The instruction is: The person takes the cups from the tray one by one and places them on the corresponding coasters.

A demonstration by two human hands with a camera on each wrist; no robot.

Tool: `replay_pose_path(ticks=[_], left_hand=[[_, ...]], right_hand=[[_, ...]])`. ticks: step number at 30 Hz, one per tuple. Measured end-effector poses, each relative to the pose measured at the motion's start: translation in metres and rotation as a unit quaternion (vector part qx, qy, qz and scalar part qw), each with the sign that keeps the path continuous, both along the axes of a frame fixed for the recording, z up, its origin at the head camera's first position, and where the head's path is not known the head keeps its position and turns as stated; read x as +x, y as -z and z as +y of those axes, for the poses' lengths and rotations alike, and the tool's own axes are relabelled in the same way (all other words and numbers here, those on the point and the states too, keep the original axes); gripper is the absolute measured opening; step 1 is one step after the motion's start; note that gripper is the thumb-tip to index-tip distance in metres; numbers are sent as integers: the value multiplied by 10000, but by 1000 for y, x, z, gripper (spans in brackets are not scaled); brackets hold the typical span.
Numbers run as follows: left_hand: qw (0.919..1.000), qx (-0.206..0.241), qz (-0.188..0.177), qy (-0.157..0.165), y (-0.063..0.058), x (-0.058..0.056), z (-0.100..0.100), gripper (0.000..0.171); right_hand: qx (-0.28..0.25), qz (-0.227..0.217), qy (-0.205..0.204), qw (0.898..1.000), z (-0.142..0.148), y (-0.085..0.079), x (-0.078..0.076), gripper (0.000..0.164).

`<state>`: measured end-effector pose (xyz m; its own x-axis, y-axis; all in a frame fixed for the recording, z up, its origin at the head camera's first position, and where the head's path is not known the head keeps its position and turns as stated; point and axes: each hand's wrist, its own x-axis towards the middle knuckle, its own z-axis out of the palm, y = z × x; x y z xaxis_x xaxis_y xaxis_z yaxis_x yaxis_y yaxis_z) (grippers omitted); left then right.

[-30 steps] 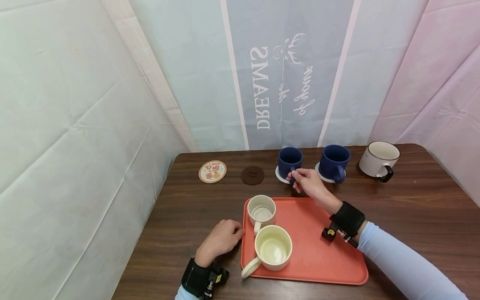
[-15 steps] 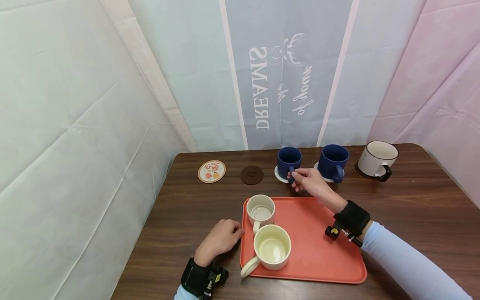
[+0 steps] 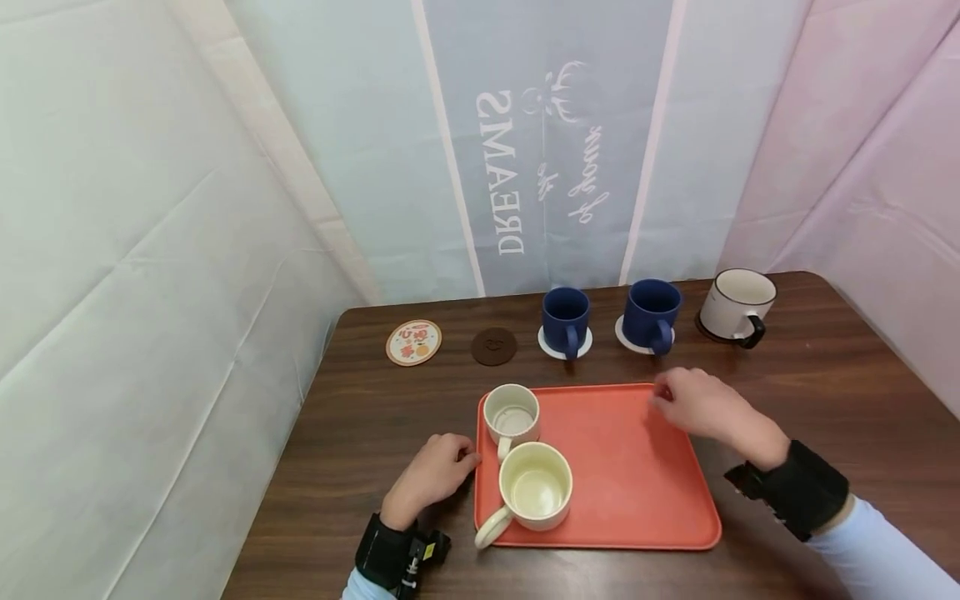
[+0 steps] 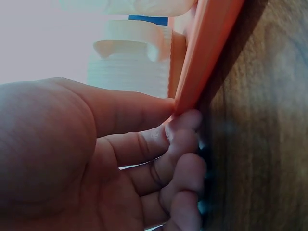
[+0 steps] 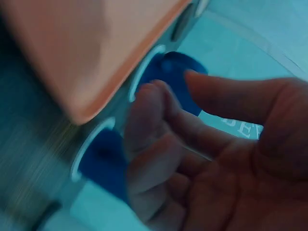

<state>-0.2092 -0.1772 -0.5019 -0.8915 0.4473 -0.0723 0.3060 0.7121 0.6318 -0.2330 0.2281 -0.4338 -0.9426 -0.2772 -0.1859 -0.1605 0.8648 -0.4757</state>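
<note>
My left hand (image 3: 431, 475) pinches the left rim of the red tray (image 3: 618, 467) between thumb and fingertips, as the left wrist view shows. On that side of the tray stand a small off-white mug (image 3: 512, 410) and a larger pale-yellow mug (image 3: 536, 487), its handle over the rim. Above the tray's far right corner is my right hand (image 3: 701, 408), fingers loosely bent, holding nothing. Beyond it, a small blue mug (image 3: 566, 312) and a larger blue mug (image 3: 649, 307) stand upright on white coasters, handles toward me. The right wrist view is blurred.
A white mug (image 3: 738, 304) with a black handle stands on a dark coaster at the back right. Toward the back left lie a patterned round coaster (image 3: 414, 342) and a brown coaster (image 3: 493, 346). Printed fabric (image 3: 570, 167) hangs behind the table.
My right hand has let go of the small blue mug's handle and moved right and toward me. That mug stays on its coaster. My left hand keeps its place at the tray.
</note>
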Motion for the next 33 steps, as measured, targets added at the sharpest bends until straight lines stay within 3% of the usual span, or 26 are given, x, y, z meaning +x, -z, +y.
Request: replay_pose_path(ticks=[5, 9, 12, 16, 25, 33], left_hand=[[9985, 289, 251, -386, -6, 1, 2, 17], [9916, 1106, 218, -629, -13, 3, 5, 15], [9859, 1588, -145, -512, -16, 4, 8, 20], [9832, 1719, -551, -281, -15, 6, 12, 22], [9741, 2067, -902, -155, -8, 6, 19, 17], [9596, 2522, -1242, -91, -5, 7, 20, 16]], right_hand=[[720, -271, 335, 9965, 14, 11, 27, 29], [825, -483, 323, 9949, 19, 21, 37, 32], [756, -760, 252, 9939, 20, 27, 41, 26], [652, -1053, 263, 9920, 22, 33, 45, 21], [712, -1029, 300, 9917, 23, 35, 42, 22], [749, -1151, 346, 9899, 22, 34, 40, 23]])
